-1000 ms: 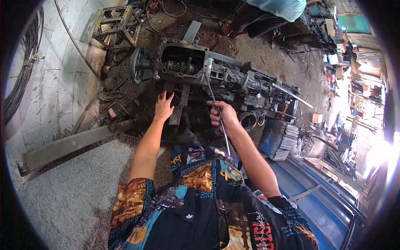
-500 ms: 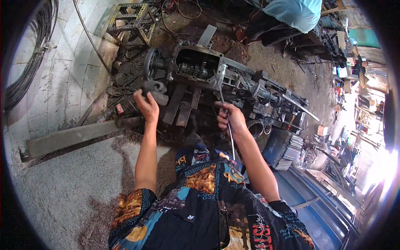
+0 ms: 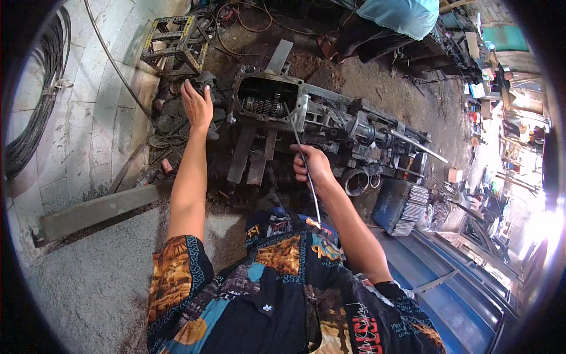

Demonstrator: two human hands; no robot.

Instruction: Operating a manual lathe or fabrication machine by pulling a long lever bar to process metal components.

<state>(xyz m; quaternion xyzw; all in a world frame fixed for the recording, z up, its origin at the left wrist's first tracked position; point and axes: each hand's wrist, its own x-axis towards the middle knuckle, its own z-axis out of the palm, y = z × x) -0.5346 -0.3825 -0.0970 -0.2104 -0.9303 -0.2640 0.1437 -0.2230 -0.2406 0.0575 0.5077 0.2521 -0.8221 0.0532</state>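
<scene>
My left hand (image 3: 197, 107) reaches out at the left end of a greasy gearbox. Its fingers and thumb are at a lumpy dark metal part (image 3: 206, 80), mostly hidden behind them; it seems to be in their grip. Closed around a long thin metal rod (image 3: 313, 197) is my right hand (image 3: 315, 165). The rod slants up to the gearbox (image 3: 302, 109), its upper tip near the rim of the uncovered opening. Inside that opening several gears (image 3: 263, 106) show on a shaft.
Flat metal bars (image 3: 242, 154) stick out below the gearbox. A yellow-and-black metal frame (image 3: 172, 44) stands at the far left. A long beam (image 3: 103, 203) lies by the wall. Another person (image 3: 401, 17) bends at the top. A blue box (image 3: 392, 203) sits at the right.
My left hand has moved up and to the left, with the dark part apparently in its fingers. My right hand keeps its hold on the rod, and the view has shifted slightly.
</scene>
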